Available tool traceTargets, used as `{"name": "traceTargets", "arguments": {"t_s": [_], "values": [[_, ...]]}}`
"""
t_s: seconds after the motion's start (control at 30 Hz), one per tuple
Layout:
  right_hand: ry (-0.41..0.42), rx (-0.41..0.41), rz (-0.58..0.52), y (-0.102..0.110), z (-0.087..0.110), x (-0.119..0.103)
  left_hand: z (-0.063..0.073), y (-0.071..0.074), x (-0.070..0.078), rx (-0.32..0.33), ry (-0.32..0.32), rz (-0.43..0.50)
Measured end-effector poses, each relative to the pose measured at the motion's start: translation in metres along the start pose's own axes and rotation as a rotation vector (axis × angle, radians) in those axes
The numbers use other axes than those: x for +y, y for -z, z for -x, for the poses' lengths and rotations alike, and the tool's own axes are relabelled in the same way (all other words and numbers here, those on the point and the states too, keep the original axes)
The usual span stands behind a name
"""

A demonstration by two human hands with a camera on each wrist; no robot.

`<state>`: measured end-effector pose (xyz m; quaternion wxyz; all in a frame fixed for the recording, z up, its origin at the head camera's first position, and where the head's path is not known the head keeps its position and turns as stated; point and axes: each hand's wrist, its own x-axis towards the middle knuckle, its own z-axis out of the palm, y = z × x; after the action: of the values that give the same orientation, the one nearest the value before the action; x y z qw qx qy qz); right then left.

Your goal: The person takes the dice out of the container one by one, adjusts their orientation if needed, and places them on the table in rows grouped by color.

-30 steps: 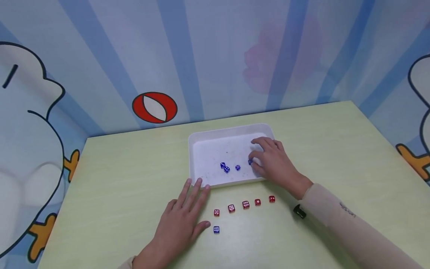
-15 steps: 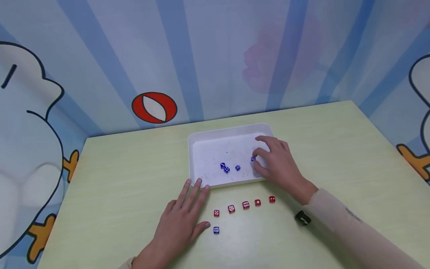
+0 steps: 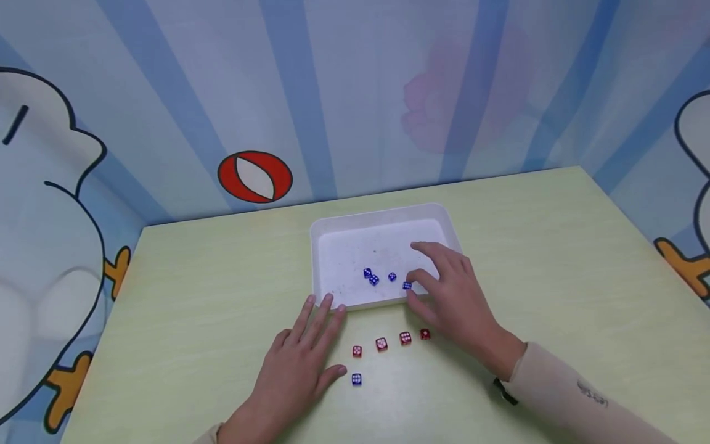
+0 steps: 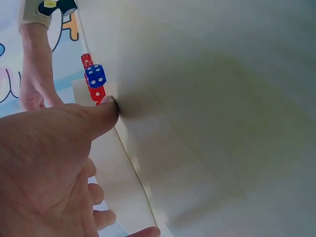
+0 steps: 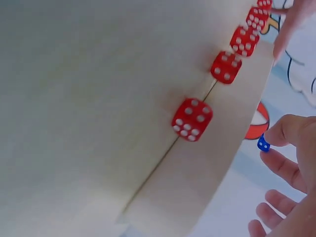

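Observation:
My right hand (image 3: 452, 296) pinches a blue die (image 3: 407, 285) between thumb and forefinger, over the near right part of the white tray (image 3: 333, 225). The other fingers are spread, and the right wrist view shows the same blue die (image 5: 263, 143) at the fingertips. Three more blue dice lie in the tray, among them one die (image 3: 392, 277) nearest the held one. Flat on the table, my left hand (image 3: 296, 364) touches the tray's front left corner with its fingertips. By its thumb sits a single blue die (image 3: 357, 379), just in front of the leftmost red die (image 3: 357, 351).
Several red dice form a row before the tray, with one red die (image 3: 405, 338) near its middle. The rightmost red die (image 5: 192, 119) shows in the right wrist view but is hidden by my hand from the head. A patterned wall (image 3: 377, 123) stands behind the table (image 3: 222, 277).
My right hand first drew back slightly to the right with the blue die, then came nearer and left, toward the tray's front rim. The left hand stayed still.

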<state>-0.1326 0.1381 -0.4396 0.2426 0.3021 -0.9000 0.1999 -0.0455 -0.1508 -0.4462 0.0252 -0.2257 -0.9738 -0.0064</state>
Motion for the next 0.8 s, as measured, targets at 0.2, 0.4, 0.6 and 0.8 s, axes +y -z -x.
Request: {"name": "traceTargets", "arguments": {"t_s": [0.2, 0.4, 0.6, 0.8], "values": [[0.017, -0.048, -0.068, 0.002, 0.012, -0.022, 0.0, 0.0, -0.001, -0.01, 0.004, 0.006], [0.018, -0.09, -0.117, 0.002, 0.025, -0.04, 0.0, 0.001, -0.001, -0.007, 0.005, 0.006], [0.066, -0.085, -0.157, 0.001, 0.037, -0.056, 0.0, 0.001, -0.001, -0.01, 0.002, 0.007], [0.128, -0.144, -0.096, -0.001, 0.042, -0.066, 0.0, -0.001, -0.001, -0.007, 0.003, 0.001]]}}
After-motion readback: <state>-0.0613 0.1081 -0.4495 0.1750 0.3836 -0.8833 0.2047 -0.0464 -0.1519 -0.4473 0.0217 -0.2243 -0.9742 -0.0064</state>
